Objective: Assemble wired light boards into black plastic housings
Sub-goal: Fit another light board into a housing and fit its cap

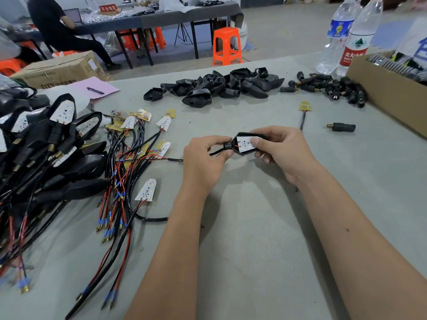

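- Your left hand (203, 158) pinched the stem end of the black housing (248, 144), fingers curled round the neck where the black cable (175, 160) came out.
- Your right hand (280, 151) gripped the housing's wide end, thumb pressed on the white light board (246, 144) seated inside it; red wire showed at the board's narrow end.
- The housing was held just above the table (254, 239), near its middle; whether it touched the surface, you could not tell.
- The near part of the table, under and between your forearms, lay bare grey cloth: open room there.
- Toward the left edge: a tangle of loose wired boards (147, 190) with red and black leads, and beyond it, at the edge itself, a heap of finished units (57, 139).
- Toward the far edge: a pile of empty housings (217, 86), and right of it a scatter of black stems (332, 88).
- One stem (342, 127) lay alone just right of your right hand; a single board (305, 106) with its lead lay beyond it.
- A cardboard box (388, 93) crowded the far right corner, two water bottles (346, 35) behind it.
- A pink sheet (92, 86) with a pen sat at the far left corner.
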Tool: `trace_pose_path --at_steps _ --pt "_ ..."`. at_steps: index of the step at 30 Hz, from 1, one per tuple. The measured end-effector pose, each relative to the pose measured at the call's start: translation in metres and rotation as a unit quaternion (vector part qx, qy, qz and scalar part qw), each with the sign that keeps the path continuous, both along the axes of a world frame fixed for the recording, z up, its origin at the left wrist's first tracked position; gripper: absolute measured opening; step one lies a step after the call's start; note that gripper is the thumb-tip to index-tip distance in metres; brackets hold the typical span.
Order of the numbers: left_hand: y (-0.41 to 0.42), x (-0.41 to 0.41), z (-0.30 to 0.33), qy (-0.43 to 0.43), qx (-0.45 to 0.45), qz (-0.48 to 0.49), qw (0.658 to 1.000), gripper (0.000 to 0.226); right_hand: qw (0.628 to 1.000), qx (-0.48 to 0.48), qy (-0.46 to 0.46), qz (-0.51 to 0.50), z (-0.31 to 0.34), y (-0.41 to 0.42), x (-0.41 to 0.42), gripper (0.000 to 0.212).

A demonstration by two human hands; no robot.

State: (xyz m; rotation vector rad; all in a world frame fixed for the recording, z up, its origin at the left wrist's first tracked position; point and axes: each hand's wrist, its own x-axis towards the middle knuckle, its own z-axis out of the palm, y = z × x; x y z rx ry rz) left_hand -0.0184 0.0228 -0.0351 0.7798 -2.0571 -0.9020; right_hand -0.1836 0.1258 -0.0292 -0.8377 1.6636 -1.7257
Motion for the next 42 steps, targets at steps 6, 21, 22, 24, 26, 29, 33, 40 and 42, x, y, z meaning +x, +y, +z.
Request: trace_pose_path --at_steps 6,21,22,24,26,29,33,40,42 --pt "0.009 -0.006 0.021 0.059 0.264 0.178 0.946 0.032 0.995 -0.028 -0.071 -0.070 0.002 0.002 -0.004 0.016" --pt "0.002 -0.020 0.029 0.155 0.327 0.144 0.921 0.036 0.989 0.138 0.013 -0.048 0.011 0.015 -0.024 0.009" --pt "-0.001 -0.023 0.031 0.097 0.275 0.142 0.946 0.036 0.989 0.143 0.029 -0.028 0.012 0.017 -0.024 0.009" --pt "-0.011 -0.029 0.038 -0.012 0.209 0.113 0.971 0.033 0.987 0.149 0.055 0.026 0.015 0.021 -0.023 0.012" --pt "-0.021 -0.037 0.043 -0.108 0.164 0.075 0.978 0.027 0.976 0.178 0.082 0.096 0.019 0.024 -0.022 0.014" --pt "-0.027 -0.051 0.040 -0.136 0.109 0.055 0.983 0.026 0.936 0.259 0.152 0.185 0.027 0.029 -0.019 0.023" --pt "-0.021 -0.069 0.027 -0.051 0.054 0.023 0.997 0.025 0.886 0.324 0.197 0.268 0.037 0.034 -0.014 0.037" --pt "-0.009 -0.099 0.006 -0.141 0.018 -0.074 0.987 0.027 0.927 0.286 0.166 0.179 0.041 0.042 -0.019 0.049" --pt "-0.010 -0.106 0.002 -0.189 -0.074 -0.050 0.978 0.033 0.959 0.232 0.157 -0.030 0.031 0.039 -0.035 0.040"
